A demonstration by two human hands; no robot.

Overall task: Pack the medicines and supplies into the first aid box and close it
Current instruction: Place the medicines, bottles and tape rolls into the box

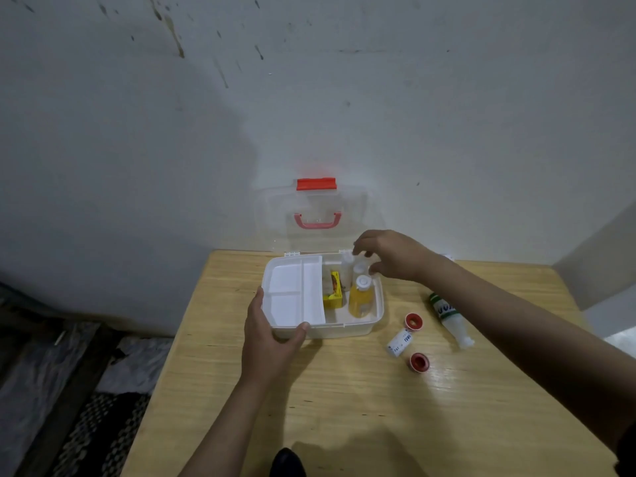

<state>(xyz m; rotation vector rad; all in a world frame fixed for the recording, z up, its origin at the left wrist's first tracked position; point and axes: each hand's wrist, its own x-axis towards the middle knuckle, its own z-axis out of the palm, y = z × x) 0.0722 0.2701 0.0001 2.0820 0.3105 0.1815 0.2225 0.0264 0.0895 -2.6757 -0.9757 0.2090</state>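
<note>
The white first aid box [377,313] stands open on the wooden table, its clear lid [275,218] with red latch upright against the wall. A white divided tray [292,290] covers its left half. In the right half stand a yellow carton [334,290], a yellow-liquid bottle [360,299] and white bottles [358,269]. My left hand [272,335] grips the box's front left corner. My right hand [389,254] hovers over the back right of the box, fingertips around the white bottles' tops. On the table to the right lie two red-capped tape rolls [413,321] [419,362], a white tube [400,341] and a green-and-white bottle [449,318].
The table [344,407] stands in a corner against a stained wall. Its left edge drops to a floor with a patterned mat [103,432]. A dark object [287,463] shows at the bottom edge of the view.
</note>
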